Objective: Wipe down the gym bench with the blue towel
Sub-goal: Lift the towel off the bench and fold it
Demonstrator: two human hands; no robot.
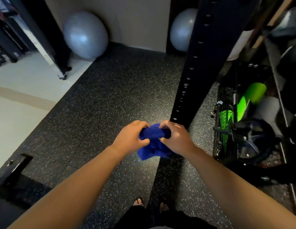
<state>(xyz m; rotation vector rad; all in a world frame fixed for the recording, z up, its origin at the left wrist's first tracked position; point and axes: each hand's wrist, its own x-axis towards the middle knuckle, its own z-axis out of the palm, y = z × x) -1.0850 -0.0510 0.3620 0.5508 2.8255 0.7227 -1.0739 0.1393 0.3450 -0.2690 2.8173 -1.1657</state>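
Note:
A bunched-up blue towel (pixel 153 142) hangs in the air in front of me, above the speckled black rubber floor. My left hand (pixel 130 138) grips its left side and my right hand (pixel 176 138) grips its right side, both with fingers curled into the cloth. The lower part of the towel droops below my hands. At the bottom left edge a black padded shape with a metal foot (pixel 15 169) may be part of the gym bench, but I cannot tell for sure.
A black perforated rack upright (pixel 200 63) stands just right of my hands. Wire storage with green rollers (pixel 249 100) and dark gear fills the right side. Two grey exercise balls (pixel 85 34) rest against the far wall. Light tile floor lies to the left.

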